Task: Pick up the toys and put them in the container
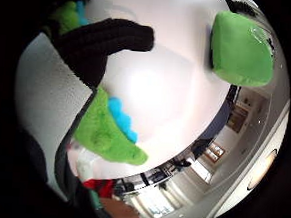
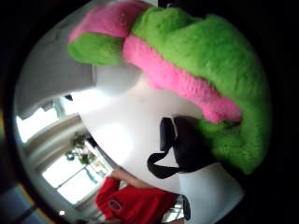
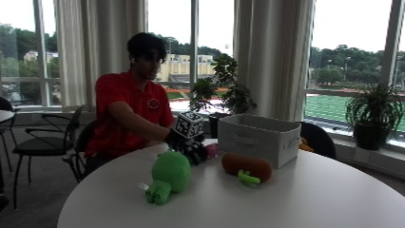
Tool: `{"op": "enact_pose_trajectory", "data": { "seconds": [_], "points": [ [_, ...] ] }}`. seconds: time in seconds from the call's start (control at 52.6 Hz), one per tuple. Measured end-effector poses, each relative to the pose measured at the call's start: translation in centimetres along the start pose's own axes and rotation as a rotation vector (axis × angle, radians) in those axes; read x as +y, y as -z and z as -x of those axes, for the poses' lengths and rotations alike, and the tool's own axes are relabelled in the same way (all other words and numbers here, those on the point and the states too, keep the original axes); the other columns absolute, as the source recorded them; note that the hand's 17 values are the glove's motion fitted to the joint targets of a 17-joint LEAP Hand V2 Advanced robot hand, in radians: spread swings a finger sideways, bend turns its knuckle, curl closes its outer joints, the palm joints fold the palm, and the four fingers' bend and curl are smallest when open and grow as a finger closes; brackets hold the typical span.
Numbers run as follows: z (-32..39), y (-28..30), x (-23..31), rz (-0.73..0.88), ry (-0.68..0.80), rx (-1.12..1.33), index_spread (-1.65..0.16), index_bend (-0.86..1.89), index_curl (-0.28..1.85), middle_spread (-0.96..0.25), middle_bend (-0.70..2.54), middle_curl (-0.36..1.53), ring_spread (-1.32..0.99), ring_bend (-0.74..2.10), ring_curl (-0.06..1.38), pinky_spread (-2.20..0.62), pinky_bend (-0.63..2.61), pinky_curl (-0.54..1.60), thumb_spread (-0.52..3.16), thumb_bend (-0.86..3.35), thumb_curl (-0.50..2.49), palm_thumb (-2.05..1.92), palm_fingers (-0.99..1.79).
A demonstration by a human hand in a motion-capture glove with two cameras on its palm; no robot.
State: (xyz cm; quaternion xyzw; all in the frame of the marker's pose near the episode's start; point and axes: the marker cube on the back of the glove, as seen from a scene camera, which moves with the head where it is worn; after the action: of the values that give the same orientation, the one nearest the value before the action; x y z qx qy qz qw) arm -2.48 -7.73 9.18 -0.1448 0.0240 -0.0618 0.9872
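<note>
Gloved hand on a plush toy at the table's far edge

Right hand (image 3: pixel 187 147) grips green-and-pink toy (image 2: pixel 196 60); green plush (image 3: pixel 168 176) and brown plush (image 3: pixel 246 167) lie mid-table; container (image 3: pixel 258 138) behind.

**The round table and what lies on it**

A round white table (image 3: pixel 303 199) carries everything. A green plush toy (image 3: pixel 168 176) lies on it near the front edge. A brown plush toy (image 3: pixel 246 166) with a small green part lies to the side of it, apart from it. Behind the brown toy stands a white fabric container (image 3: pixel 258 137). A small pink toy (image 3: pixel 212 150) sits near the container.
</note>
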Motion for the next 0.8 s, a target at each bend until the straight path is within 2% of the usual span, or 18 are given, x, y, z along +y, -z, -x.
{"op": "enact_pose_trajectory", "data": {
  "seconds": [0.076, 0.133, 0.171, 0.209, 0.418, 0.798],
  "points": [
    [1.0, -0.4, 0.4, -0.051, -0.002, -0.049, -0.45, 0.21, 0.20, -0.20, 0.26, 0.25, -0.12, 0.61, 0.24, -0.02, 1.06, 0.38, 1.19, 0.06, 0.33, 0.21, 0.24],
    [1.7, -0.6, 0.5, -0.120, -0.008, -0.044, -0.46, 0.28, 0.22, -0.28, 0.33, 0.28, -0.23, 0.69, 0.26, -0.18, 1.05, 0.36, 1.26, 0.14, 0.37, 0.36, 0.61],
    [1.6, -0.3, 0.3, -0.160, -0.014, -0.039, -0.46, 0.27, 0.22, -0.31, 0.34, 0.28, -0.29, 0.71, 0.26, -0.23, 1.05, 0.35, 1.28, 0.17, 0.38, 0.41, 0.68],
    [1.2, 0.2, 0.0, -0.191, -0.023, -0.047, -0.45, 0.30, 0.24, -0.34, 0.42, 0.32, -0.35, 0.77, 0.28, -0.27, 1.07, 0.36, 1.23, 0.23, 0.44, 0.55, 0.89],
    [1.4, 2.7, 1.7, -0.286, -0.047, -0.056, -0.45, 0.45, 0.37, -0.44, 0.59, 0.43, -0.50, 0.84, 0.37, -0.37, 0.99, 0.40, 0.84, 0.30, 0.62, 0.79, 1.02],
    [-0.4, 14.5, 3.7, -0.400, -0.097, -0.018, -0.43, 0.64, 0.58, -0.52, 0.75, 0.63, -0.59, 0.90, 0.47, -0.40, 0.99, 0.45, 0.35, 0.32, 0.81, 0.82, 0.94]
  ]
}}
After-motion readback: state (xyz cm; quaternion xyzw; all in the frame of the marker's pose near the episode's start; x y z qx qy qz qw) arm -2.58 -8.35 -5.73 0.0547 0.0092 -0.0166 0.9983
